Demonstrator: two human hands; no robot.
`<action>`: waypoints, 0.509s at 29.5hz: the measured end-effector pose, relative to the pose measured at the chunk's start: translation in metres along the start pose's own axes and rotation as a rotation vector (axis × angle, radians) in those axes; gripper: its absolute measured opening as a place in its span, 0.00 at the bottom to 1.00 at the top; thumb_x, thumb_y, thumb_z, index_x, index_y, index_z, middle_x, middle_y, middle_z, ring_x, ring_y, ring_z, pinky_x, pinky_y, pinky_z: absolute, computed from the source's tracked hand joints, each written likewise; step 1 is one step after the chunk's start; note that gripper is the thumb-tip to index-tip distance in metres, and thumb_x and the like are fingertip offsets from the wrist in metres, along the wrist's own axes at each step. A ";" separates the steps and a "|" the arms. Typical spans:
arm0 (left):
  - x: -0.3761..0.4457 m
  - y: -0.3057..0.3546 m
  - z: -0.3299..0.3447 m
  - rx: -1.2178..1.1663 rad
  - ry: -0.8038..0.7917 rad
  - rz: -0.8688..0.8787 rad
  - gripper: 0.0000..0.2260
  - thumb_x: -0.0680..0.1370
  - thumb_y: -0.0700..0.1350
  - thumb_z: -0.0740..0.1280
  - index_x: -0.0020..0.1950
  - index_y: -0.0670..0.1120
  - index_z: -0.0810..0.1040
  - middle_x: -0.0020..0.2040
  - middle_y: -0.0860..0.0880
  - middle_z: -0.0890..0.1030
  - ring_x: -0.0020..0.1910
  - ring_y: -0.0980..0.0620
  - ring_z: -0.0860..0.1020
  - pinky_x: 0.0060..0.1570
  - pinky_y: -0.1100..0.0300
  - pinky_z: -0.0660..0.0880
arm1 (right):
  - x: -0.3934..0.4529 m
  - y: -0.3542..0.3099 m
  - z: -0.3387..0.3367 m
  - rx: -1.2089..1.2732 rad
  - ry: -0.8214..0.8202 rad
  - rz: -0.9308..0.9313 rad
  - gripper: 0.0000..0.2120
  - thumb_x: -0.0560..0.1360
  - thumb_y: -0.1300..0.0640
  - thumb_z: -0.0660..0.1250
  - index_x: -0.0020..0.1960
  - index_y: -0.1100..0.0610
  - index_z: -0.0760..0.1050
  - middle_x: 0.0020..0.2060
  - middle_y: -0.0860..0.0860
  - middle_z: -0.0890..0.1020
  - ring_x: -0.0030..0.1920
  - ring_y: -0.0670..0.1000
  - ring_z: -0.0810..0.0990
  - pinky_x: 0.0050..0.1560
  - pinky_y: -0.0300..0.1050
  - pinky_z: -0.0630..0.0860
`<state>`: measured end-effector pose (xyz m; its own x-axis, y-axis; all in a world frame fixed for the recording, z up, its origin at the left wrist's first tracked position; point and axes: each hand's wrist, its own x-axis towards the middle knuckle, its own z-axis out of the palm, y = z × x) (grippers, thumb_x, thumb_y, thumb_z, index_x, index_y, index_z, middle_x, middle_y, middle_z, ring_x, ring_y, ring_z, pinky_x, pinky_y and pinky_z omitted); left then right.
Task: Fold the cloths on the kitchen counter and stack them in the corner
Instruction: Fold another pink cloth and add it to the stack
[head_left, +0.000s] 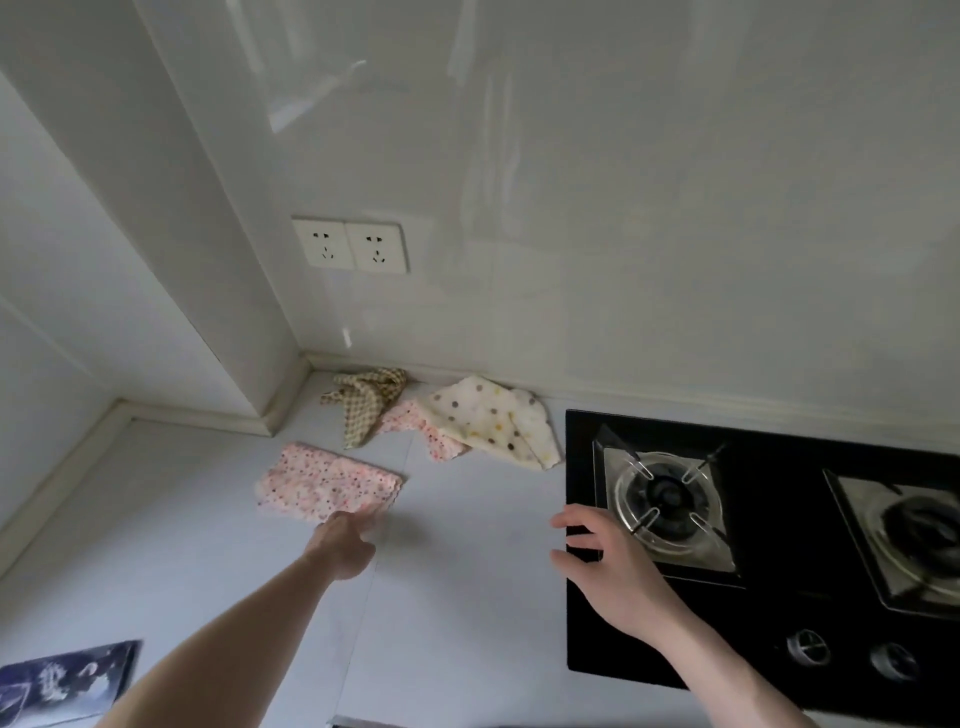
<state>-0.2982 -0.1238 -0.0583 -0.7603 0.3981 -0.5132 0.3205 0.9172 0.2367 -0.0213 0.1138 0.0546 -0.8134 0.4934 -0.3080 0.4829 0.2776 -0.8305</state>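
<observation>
A folded pink floral cloth (327, 483) lies flat on the pale counter (467, 571). My left hand (345, 540) reaches to its near right corner, fingers touching the edge. Against the back wall lie three unfolded cloths: a tan checked cloth (366, 400) in the corner, a second pink floral cloth (431, 431) beside it, and a cream cloth with coloured dots (493, 421) partly over the pink one. My right hand (608, 561) hovers with relaxed fingers over the left edge of the black stove, holding nothing.
A black glass gas stove (779, 597) with two burners and knobs fills the right side. A double wall socket (350, 244) sits above the corner. A dark printed item (62, 680) lies at the counter's near left.
</observation>
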 end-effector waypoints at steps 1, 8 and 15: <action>0.002 -0.002 -0.004 -0.009 0.040 0.006 0.21 0.79 0.44 0.66 0.72 0.47 0.75 0.70 0.45 0.77 0.68 0.44 0.75 0.66 0.55 0.73 | -0.001 0.000 0.001 0.004 0.011 0.007 0.13 0.77 0.53 0.71 0.58 0.39 0.76 0.66 0.35 0.72 0.62 0.39 0.77 0.59 0.38 0.75; -0.022 0.014 -0.066 -0.268 0.352 0.099 0.09 0.75 0.46 0.73 0.35 0.53 0.83 0.38 0.53 0.84 0.40 0.49 0.81 0.35 0.60 0.70 | -0.003 -0.014 0.011 0.008 -0.003 0.030 0.11 0.78 0.52 0.70 0.57 0.38 0.77 0.61 0.37 0.77 0.58 0.36 0.78 0.48 0.33 0.74; -0.073 0.027 -0.103 -0.359 0.289 0.241 0.05 0.74 0.54 0.75 0.40 0.56 0.87 0.39 0.61 0.86 0.39 0.65 0.81 0.32 0.73 0.69 | 0.003 -0.037 0.034 0.010 -0.064 0.036 0.11 0.77 0.50 0.70 0.56 0.38 0.77 0.56 0.43 0.80 0.56 0.36 0.79 0.42 0.35 0.78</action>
<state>-0.2916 -0.1294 0.0704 -0.8299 0.5305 -0.1727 0.3303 0.7167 0.6141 -0.0524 0.0769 0.0687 -0.8149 0.4488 -0.3668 0.5092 0.2521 -0.8229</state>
